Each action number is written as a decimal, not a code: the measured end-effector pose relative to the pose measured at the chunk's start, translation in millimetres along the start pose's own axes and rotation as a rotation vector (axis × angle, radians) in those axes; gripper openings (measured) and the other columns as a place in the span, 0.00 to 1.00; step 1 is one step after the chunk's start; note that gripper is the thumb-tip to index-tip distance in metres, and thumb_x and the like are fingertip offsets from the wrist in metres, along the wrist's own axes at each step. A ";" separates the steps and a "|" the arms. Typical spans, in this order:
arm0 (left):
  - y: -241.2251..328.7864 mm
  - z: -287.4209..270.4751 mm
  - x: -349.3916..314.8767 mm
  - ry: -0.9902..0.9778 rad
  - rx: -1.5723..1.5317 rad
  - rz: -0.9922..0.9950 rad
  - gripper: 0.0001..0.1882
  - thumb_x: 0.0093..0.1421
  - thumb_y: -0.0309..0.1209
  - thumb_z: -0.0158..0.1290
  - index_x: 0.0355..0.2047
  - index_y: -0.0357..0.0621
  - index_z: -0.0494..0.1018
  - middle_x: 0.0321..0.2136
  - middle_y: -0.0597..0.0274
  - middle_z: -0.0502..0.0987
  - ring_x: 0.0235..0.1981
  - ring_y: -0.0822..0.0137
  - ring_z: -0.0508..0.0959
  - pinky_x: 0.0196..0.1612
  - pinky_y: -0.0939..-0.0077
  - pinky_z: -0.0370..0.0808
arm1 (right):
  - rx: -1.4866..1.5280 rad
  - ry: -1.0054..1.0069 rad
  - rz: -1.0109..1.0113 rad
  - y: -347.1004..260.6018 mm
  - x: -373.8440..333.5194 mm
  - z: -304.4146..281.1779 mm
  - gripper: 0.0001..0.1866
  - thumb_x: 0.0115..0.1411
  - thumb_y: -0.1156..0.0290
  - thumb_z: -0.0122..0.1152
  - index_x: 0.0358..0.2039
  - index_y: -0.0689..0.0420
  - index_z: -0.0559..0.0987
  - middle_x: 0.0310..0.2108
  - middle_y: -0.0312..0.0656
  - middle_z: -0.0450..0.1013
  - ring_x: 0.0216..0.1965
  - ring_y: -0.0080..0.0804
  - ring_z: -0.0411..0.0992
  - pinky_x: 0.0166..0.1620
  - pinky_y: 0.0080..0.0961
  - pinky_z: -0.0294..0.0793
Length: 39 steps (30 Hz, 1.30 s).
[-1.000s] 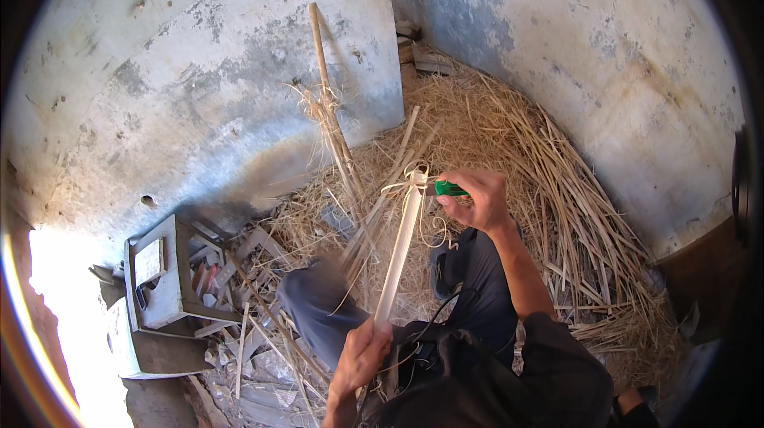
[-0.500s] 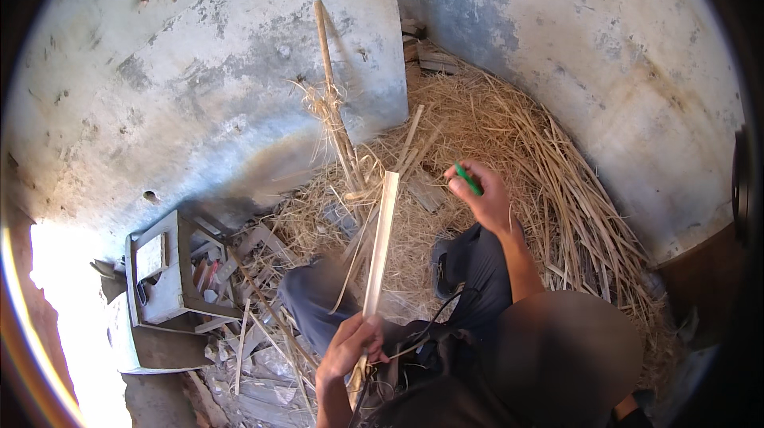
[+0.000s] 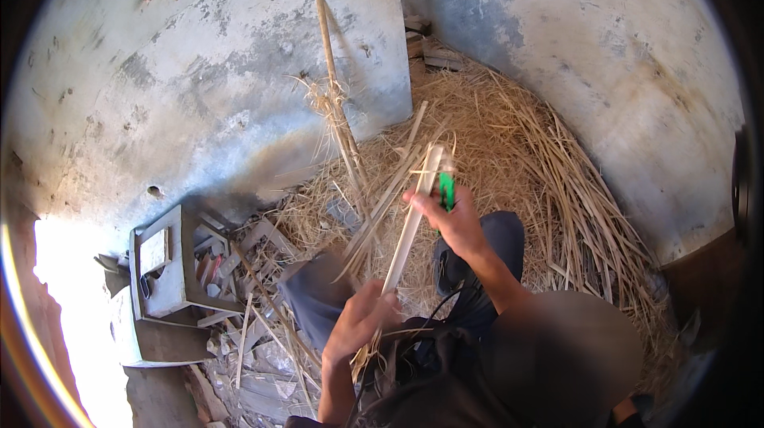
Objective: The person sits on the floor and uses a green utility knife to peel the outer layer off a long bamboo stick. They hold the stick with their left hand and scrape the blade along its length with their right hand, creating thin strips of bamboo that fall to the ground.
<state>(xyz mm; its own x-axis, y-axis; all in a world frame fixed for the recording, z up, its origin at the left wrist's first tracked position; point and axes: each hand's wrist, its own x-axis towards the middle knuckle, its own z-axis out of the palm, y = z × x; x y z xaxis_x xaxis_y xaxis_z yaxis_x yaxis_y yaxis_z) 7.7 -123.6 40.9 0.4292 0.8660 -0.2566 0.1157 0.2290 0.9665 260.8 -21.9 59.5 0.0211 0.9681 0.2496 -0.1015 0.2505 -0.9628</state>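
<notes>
My left hand (image 3: 364,320) is closed round the lower part of a long, pale bamboo strip (image 3: 407,241), its fingers somewhat smeared by motion. The strip slants up and to the right, away from my lap. Beside its far end, my right hand (image 3: 458,225) grips a green-handled knife (image 3: 447,191), whose blade is blurred and hard to make out. The right thumb lies against the strip's edge. A thin curled sliver stands at the strip's tip, next to the knife.
Straw-like shavings (image 3: 485,109) cover the floor ahead. Long split strips (image 3: 589,205) are heaped along the right wall. A pole wrapped in fibres (image 3: 330,54) leans on the far wall. At left stands a worn wooden cabinet (image 3: 171,293) with odds and ends in it.
My right hand has moved left with the knife and now meets the strip's far end. The strip has tilted further right, and my left hand has shifted slightly up.
</notes>
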 end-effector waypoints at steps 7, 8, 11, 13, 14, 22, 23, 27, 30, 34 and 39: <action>-7.1 -19.3 -16.7 0.090 0.167 0.145 0.26 0.74 0.29 0.63 0.68 0.37 0.69 0.60 0.53 0.80 0.63 0.62 0.80 0.66 0.60 0.78 | 0.057 0.221 -0.143 -23.8 48.1 -28.8 0.14 0.74 0.61 0.69 0.49 0.57 0.90 0.16 0.19 0.60 0.15 0.10 0.53 0.18 0.19 0.52; -3.6 -18.4 -20.6 0.211 0.141 0.140 0.24 0.69 0.27 0.68 0.62 0.35 0.74 0.49 0.55 0.86 0.58 0.63 0.84 0.63 0.61 0.81 | 0.077 0.266 -0.163 -25.7 55.3 -36.9 0.14 0.75 0.60 0.68 0.50 0.57 0.90 0.16 0.20 0.60 0.15 0.11 0.53 0.19 0.19 0.54; 13.7 -25.7 -34.4 0.408 0.358 0.172 0.22 0.65 0.25 0.70 0.58 0.37 0.78 0.46 0.52 0.86 0.59 0.63 0.84 0.63 0.59 0.82 | 0.184 0.398 -0.196 -36.9 72.7 -54.6 0.16 0.76 0.60 0.67 0.52 0.60 0.88 0.16 0.22 0.60 0.16 0.13 0.53 0.23 0.20 0.58; 32.0 -25.3 -41.4 0.557 0.456 0.233 0.22 0.61 0.26 0.72 0.54 0.39 0.81 0.47 0.52 0.87 0.60 0.54 0.85 0.70 0.47 0.75 | 0.220 0.399 -0.213 -48.7 73.7 -59.5 0.17 0.77 0.60 0.65 0.52 0.61 0.87 0.16 0.23 0.59 0.16 0.13 0.53 0.27 0.19 0.61; 33.2 -28.3 -43.6 0.631 0.553 0.307 0.23 0.60 0.27 0.72 0.55 0.39 0.81 0.49 0.52 0.87 0.60 0.52 0.85 0.72 0.44 0.72 | 0.246 0.410 -0.203 -49.0 74.8 -63.6 0.17 0.77 0.60 0.65 0.52 0.61 0.87 0.16 0.23 0.59 0.16 0.13 0.53 0.27 0.19 0.61; 62.3 -16.5 -41.3 0.887 0.790 0.600 0.29 0.58 0.34 0.73 0.59 0.44 0.80 0.56 0.53 0.86 0.69 0.45 0.79 0.82 0.31 0.46 | 0.325 0.396 -0.175 -31.1 68.4 -43.4 0.16 0.79 0.60 0.62 0.53 0.60 0.85 0.15 0.24 0.59 0.15 0.14 0.52 0.34 0.20 0.74; 69.9 -11.4 -38.5 0.881 0.789 0.633 0.29 0.58 0.34 0.73 0.59 0.44 0.80 0.57 0.53 0.86 0.69 0.46 0.79 0.82 0.31 0.46 | 0.334 0.378 -0.167 -28.9 67.4 -38.9 0.16 0.79 0.60 0.61 0.53 0.60 0.85 0.15 0.24 0.59 0.15 0.14 0.52 0.35 0.20 0.76; 88.8 -3.2 -19.1 0.706 0.800 0.513 0.28 0.60 0.32 0.72 0.60 0.44 0.79 0.55 0.52 0.86 0.64 0.45 0.81 0.80 0.34 0.55 | 0.381 0.300 -0.200 -25.7 60.5 -7.9 0.15 0.80 0.61 0.60 0.53 0.59 0.84 0.16 0.25 0.60 0.15 0.14 0.52 0.37 0.20 0.78; 96.3 -8.9 -7.6 0.555 0.806 0.304 0.19 0.67 0.32 0.66 0.57 0.42 0.81 0.39 0.47 0.87 0.42 0.46 0.87 0.54 0.52 0.80 | 0.427 0.210 -0.166 -24.2 51.8 -1.5 0.17 0.80 0.59 0.60 0.54 0.59 0.83 0.17 0.29 0.65 0.15 0.14 0.53 0.29 0.19 0.71; 82.3 -15.2 0.3 0.519 0.747 0.349 0.11 0.70 0.31 0.63 0.49 0.40 0.85 0.30 0.45 0.84 0.30 0.43 0.85 0.35 0.58 0.79 | 0.417 0.211 -0.070 -21.0 53.7 -11.0 0.18 0.80 0.58 0.59 0.57 0.60 0.80 0.35 0.46 0.82 0.14 0.13 0.55 0.21 0.19 0.58; 69.3 -22.5 -9.7 0.548 0.675 0.333 0.13 0.69 0.30 0.65 0.51 0.37 0.86 0.29 0.46 0.85 0.29 0.52 0.85 0.35 0.63 0.80 | 0.615 0.365 -0.070 10.7 70.1 -67.1 0.14 0.81 0.60 0.57 0.58 0.54 0.81 0.48 0.41 0.84 0.16 0.11 0.55 0.20 0.16 0.57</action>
<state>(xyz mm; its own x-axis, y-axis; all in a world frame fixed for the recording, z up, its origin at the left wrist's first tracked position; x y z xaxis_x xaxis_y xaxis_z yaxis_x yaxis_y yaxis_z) -8.6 -106.2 110.4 0.0714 0.9689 0.2368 0.6330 -0.2275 0.7400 328.0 49.0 59.8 0.3684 0.9167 0.1549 -0.6272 0.3681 -0.6864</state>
